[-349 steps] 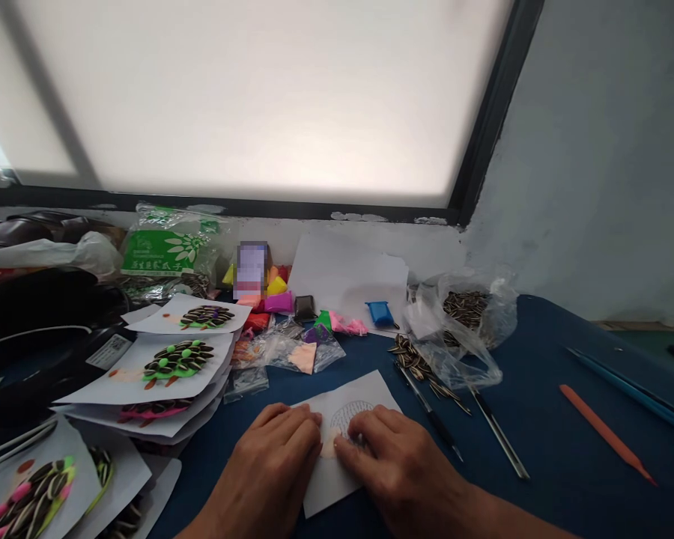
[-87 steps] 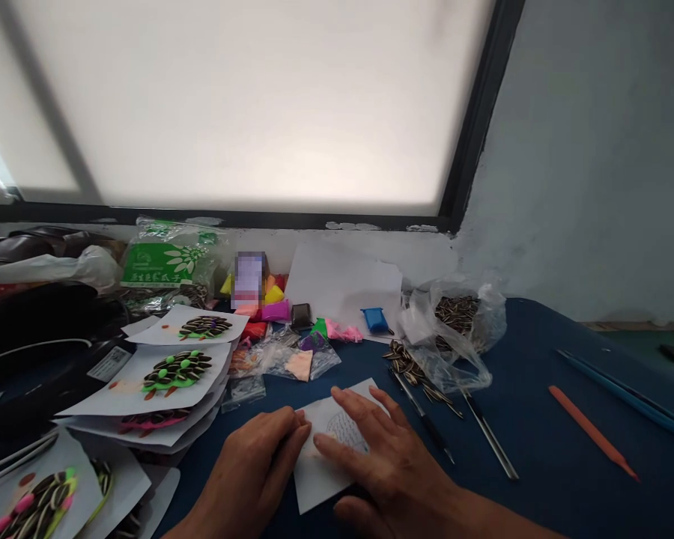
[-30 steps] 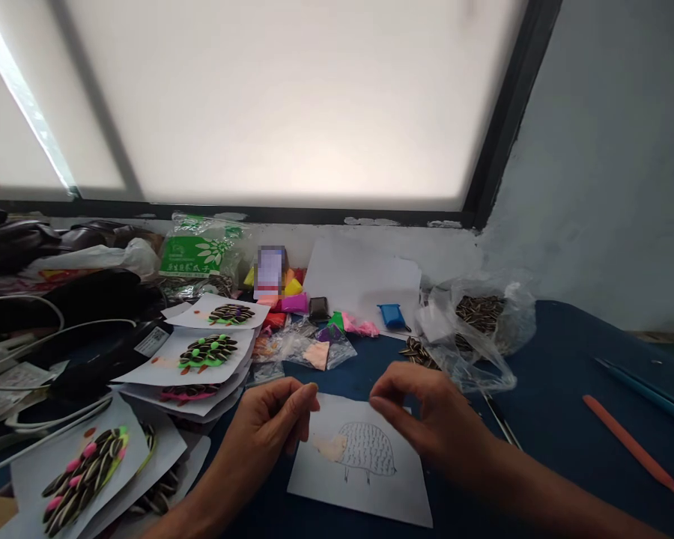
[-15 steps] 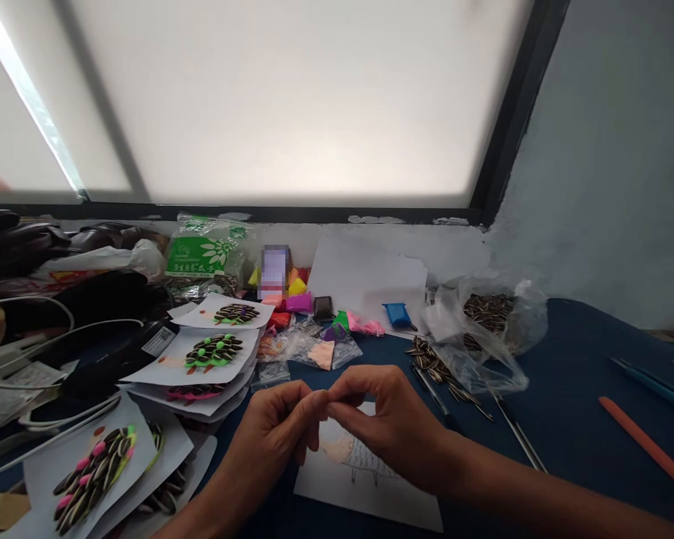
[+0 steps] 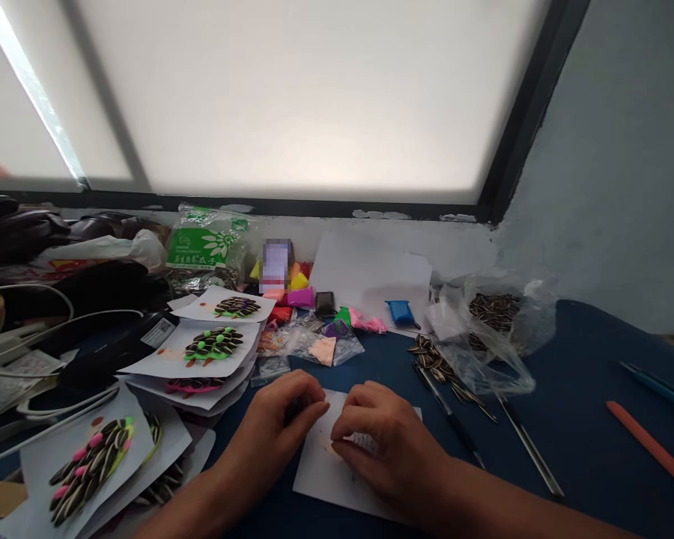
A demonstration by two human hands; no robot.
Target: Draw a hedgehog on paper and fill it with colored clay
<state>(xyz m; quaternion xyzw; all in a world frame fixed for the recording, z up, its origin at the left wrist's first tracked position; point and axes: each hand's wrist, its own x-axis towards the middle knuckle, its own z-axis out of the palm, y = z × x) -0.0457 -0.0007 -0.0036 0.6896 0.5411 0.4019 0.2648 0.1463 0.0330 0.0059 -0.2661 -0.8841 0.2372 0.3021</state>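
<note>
My left hand (image 5: 289, 423) is over the left edge of a white card (image 5: 319, 468), its thumb and index finger curled close together; anything between them is too small to see. Lower and to the right, my right hand (image 5: 385, 442) has thumb and index finger pinched over the card's drawing, and what they hold cannot be made out. Pen lines and a pale peach patch on the card are mostly covered by this hand. Left of my hands lie cards with sunflower-seed hedgehog shapes (image 5: 213, 346) on coloured clay.
Beyond my hands are clay packets (image 5: 300, 297) and a blue packet (image 5: 400, 313). Loose sunflower seeds (image 5: 432, 359) lie by an open plastic bag of seeds (image 5: 491, 311). Pens (image 5: 531, 445) and an orange stick (image 5: 648, 445) are at right. White cables (image 5: 61, 322) run at far left.
My hands, fingertips together before, have come apart. The right hand has gone down onto the card, while the left stays slightly above and to the left.
</note>
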